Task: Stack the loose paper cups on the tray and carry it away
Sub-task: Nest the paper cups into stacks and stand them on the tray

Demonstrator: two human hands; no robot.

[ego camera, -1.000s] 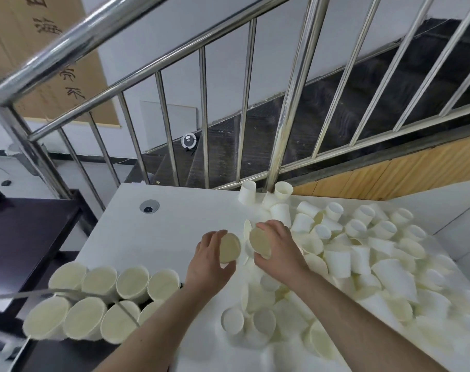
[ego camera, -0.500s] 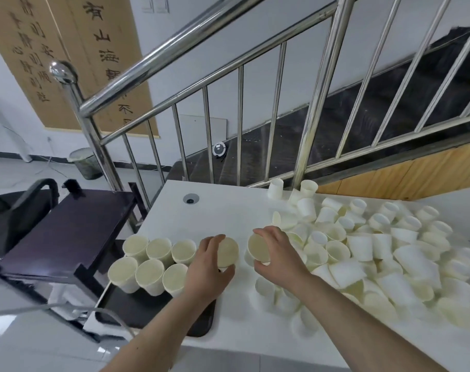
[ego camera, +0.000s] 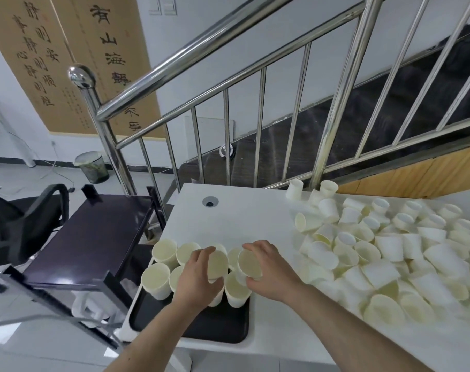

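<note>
Your left hand (ego camera: 199, 275) grasps a paper cup (ego camera: 217, 265), fingers curled round its wall, mouth tilted toward you. Your right hand (ego camera: 274, 269) grasps a second cup (ego camera: 250, 265) the same way, thumb under its rim and fingers over the top. The two cups sit just beside each other above the tray.

The black tray (ego camera: 201, 320) lies at the near left corner of the white table (ego camera: 244, 218), its left side close to the table's left edge. Upright cups on the tray (ego camera: 158, 280) stand in a tight cluster over its far half, touching one another; the near half of the tray shows bare black. Both hands hover over the right part of that cluster.

The loose cup pile (ego camera: 389, 253) covers the right side of the table, cups lying on their sides and tumbled over each other, reaching from the far edge toward the near edge. A few stand upright at the far edge beside the steel railing (ego camera: 228, 30).

A dark cart (ego camera: 94, 234) stands just off the table's left edge, with an office chair (ego camera: 27, 216) further left.
</note>
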